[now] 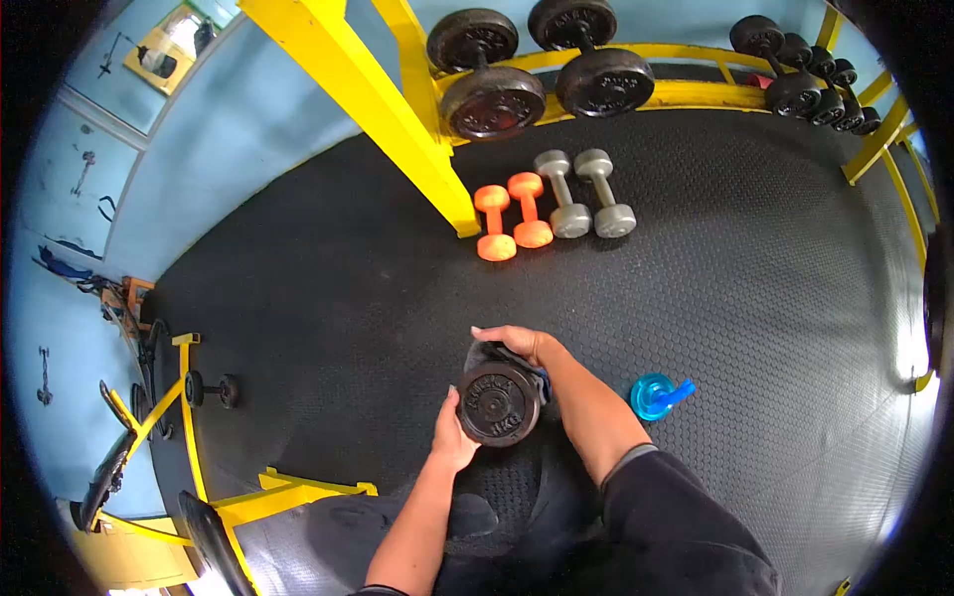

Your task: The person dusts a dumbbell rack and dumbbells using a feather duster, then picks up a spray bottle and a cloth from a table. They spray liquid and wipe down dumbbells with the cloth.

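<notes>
A black dumbbell is held up in front of my body, one round end plate with raised lettering facing me. My left hand grips it at the plate's left edge, thumb up along the side and the other fingers hidden beneath. At the far side of the plate, my right hand is closed over a dark grey cloth that lies against the dumbbell. The dumbbell's handle and other end are hidden behind the near plate.
Two orange dumbbells and two grey dumbbells lie on the black rubber floor ahead. Behind them stands a yellow rack with large black dumbbells. A blue bottle is at my right. A yellow-framed bench stands left.
</notes>
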A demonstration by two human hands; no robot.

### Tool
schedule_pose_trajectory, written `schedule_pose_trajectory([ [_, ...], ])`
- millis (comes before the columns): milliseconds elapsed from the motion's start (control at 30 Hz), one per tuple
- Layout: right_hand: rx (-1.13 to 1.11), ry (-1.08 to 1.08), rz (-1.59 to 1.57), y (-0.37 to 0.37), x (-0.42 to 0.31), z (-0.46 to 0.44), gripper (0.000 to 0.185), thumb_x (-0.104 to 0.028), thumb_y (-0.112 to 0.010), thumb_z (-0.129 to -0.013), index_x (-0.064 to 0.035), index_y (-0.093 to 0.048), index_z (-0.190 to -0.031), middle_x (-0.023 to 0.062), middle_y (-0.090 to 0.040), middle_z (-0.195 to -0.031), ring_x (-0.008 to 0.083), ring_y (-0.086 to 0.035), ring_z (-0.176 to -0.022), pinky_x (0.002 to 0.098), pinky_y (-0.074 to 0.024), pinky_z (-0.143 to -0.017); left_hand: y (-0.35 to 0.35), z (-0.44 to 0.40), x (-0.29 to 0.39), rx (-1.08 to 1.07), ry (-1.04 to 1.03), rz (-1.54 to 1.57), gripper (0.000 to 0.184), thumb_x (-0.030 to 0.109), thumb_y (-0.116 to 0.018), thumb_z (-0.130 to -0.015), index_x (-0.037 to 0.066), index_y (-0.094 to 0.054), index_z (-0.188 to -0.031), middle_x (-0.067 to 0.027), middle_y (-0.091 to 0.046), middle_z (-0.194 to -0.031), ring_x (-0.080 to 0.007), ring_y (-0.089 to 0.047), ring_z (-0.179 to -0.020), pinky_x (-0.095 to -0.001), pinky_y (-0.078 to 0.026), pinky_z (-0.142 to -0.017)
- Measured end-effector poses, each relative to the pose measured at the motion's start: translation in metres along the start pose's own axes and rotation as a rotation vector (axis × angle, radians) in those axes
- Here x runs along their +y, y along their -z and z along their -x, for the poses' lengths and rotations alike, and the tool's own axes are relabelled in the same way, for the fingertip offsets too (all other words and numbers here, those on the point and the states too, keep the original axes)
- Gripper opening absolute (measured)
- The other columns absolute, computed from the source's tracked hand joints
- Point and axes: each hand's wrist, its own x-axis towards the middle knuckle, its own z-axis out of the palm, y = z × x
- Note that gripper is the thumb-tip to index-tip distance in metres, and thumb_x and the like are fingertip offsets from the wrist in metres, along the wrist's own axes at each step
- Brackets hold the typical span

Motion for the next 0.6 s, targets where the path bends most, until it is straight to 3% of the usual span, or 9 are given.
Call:
schedule_pose_trajectory([
  [67, 0.035, 0.076, -0.102, -0.007, 0.011, 0.006, 0.06, -0.054, -0.059, -0.084, 0.0024, -0.064, -0.105, 0.0191, -0.066, -0.099, 0.0271, -0.064, -0.086, 0.0385, -0.0503, -0.083, 0.001, -0.003, -0.005, 0.015, -0.014, 0.015, 0.064, 0.056, -0.028, -0.096, 0.008, -0.041, -0.136, -0.0127, -0.046, -0.138, -0.0294, -0.043, -0.128, -0.0499, -0.034, -0.106],
  [200, 0.201, 0.314, -0.249, 0.008, 0.062, 0.032, 0.051, -0.043, -0.062, -0.086, 0.0033, -0.063, -0.106, 0.016, -0.067, -0.101, 0.0253, -0.065, -0.088, 0.0376, -0.0507, -0.082, -0.008, -0.002, -0.019, 0.288, -0.114, -0.107, 0.077, 0.039, -0.048, -0.097, 0.026, 0.005, -0.15, -0.0107, -0.019, -0.153, -0.0306, -0.032, -0.135, -0.0484, -0.033, -0.105],
  [233, 0.289, 0.342, -0.254, 0.011, 0.079, 0.034, 0.049, -0.04, -0.063, -0.086, 0.0046, -0.063, -0.106, 0.0152, -0.067, -0.102, 0.0262, -0.065, -0.09, 0.0375, -0.0506, -0.082, -0.002, -0.005, -0.022, 0.293, -0.116, -0.081, 0.077, 0.039, -0.048, -0.097, 0.026, 0.005, -0.15, -0.0107, -0.019, -0.153, -0.0306, -0.032, -0.135, -0.0484, -0.033, -0.105],
  [300, 0.581, 0.475, -0.083, -0.02, 0.09, 0.07, 0.047, -0.035, -0.063, -0.087, 0.0065, -0.062, -0.107, 0.0144, -0.067, -0.104, 0.0252, -0.063, -0.096, 0.0348, -0.0483, -0.086, 0.011, -0.018, -0.026, 0.217, -0.162, -0.174, 0.071, 0.039, -0.045, -0.098, 0.025, 0.002, -0.15, -0.0113, -0.021, -0.152, -0.0302, -0.03, -0.136, -0.0475, -0.034, -0.105],
  [367, 1.216, 0.421, 0.175, -0.039, 0.123, 0.062, 0.045, -0.036, -0.062, -0.088, 0.0041, -0.062, -0.108, 0.011, -0.066, -0.105, 0.0217, -0.06, -0.098, 0.0336, -0.0455, -0.088, 0.023, -0.027, -0.031, 0.196, -0.197, -0.175, 0.071, 0.04, -0.044, -0.098, 0.025, 0.001, -0.15, -0.0126, -0.019, -0.153, -0.0309, -0.03, -0.136, -0.0481, -0.03, -0.107],
  [433, 0.936, 0.731, -0.28, -0.075, 0.143, 0.064, 0.037, -0.03, -0.061, -0.087, 0.0032, -0.061, -0.104, 0.0129, -0.065, -0.102, 0.0226, -0.06, -0.095, 0.0369, -0.0466, -0.087, -0.013, -0.001, -0.002, 0.437, 0.029, -0.408, 0.071, 0.04, -0.044, -0.098, 0.025, 0.001, -0.151, -0.0139, -0.019, -0.154, -0.0307, -0.029, -0.137, -0.0478, -0.026, -0.109],
  [467, 0.876, 0.686, -0.424, -0.074, 0.168, 0.047, 0.031, -0.024, -0.061, -0.086, 0.0026, -0.062, -0.101, 0.0129, -0.064, -0.098, 0.0234, -0.06, -0.091, 0.038, -0.0474, -0.085, 0.0, -0.013, -0.007, 0.424, -0.034, -0.455, 0.076, 0.039, -0.048, -0.097, 0.015, 0.001, -0.15, -0.0195, -0.018, -0.153, -0.0314, -0.023, -0.14, -0.0437, -0.022, -0.112],
  [500, 0.813, 0.639, -0.563, -0.07, 0.184, 0.029, 0.024, -0.018, -0.06, -0.084, 0.0019, -0.062, -0.097, 0.0129, -0.064, -0.094, 0.0242, -0.061, -0.087, 0.0391, -0.0481, -0.084, -0.004, -0.009, -0.001, 0.416, -0.052, -0.443, 0.076, 0.039, -0.048, -0.097, 0.015, 0.001, -0.15, -0.0195, -0.018, -0.153, -0.0314, -0.023, -0.14, -0.0437, -0.022, -0.112],
  [600, 0.633, 0.45, -0.659, -0.109, 0.184, 0.039, 0.02, -0.001, -0.061, -0.072, 0.0002, -0.061, -0.092, 0.008, -0.062, -0.086, 0.0232, -0.059, -0.074, 0.0389, -0.0495, -0.071, -0.032, 0.026, 0.041, 0.183, -0.24, -1.084, 0.086, 0.044, -0.053, -0.091, -0.002, -0.005, -0.147, -0.0283, -0.016, -0.15, -0.0374, -0.018, -0.141, -0.0406, -0.02, -0.114],
])
